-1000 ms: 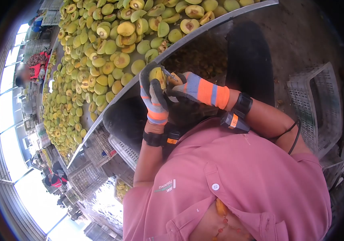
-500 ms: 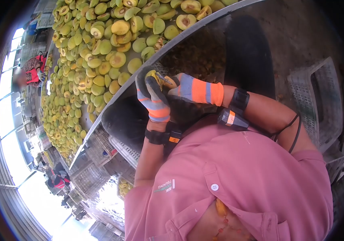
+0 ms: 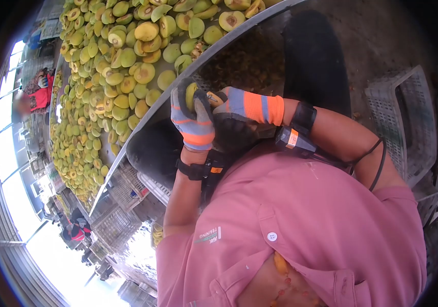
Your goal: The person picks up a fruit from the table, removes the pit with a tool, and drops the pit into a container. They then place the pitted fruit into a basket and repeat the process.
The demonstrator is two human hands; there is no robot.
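My left hand point(image 3: 192, 118), in a grey, blue and orange work glove, is wrapped round a green-yellow peach half point(image 3: 191, 96). Close against it on the right is my right hand point(image 3: 235, 106), gloved the same way. Its fingers are closed on a small hand tool point(image 3: 214, 99) with a tan handle, whose working end is now hidden by the left hand and the fruit. Both hands are held over my lap, just off the metal edge of a table point(image 3: 206, 55). Many more halved peaches point(image 3: 121, 81) lie heaped on that table, some showing brown pit hollows.
A pale plastic crate point(image 3: 405, 125) stands at the right, on the floor. More crates point(image 3: 114, 225) are stacked at lower left. Across the table sits another person in red point(image 3: 41, 97), and a further person point(image 3: 78, 231) is far back. My dark-clad knee point(image 3: 308, 56) is beside the table edge.
The peach half has turned in my left hand, so more green skin shows. The tool's metal part, seen before against the fruit, is now hidden. The whole view has shifted slightly.
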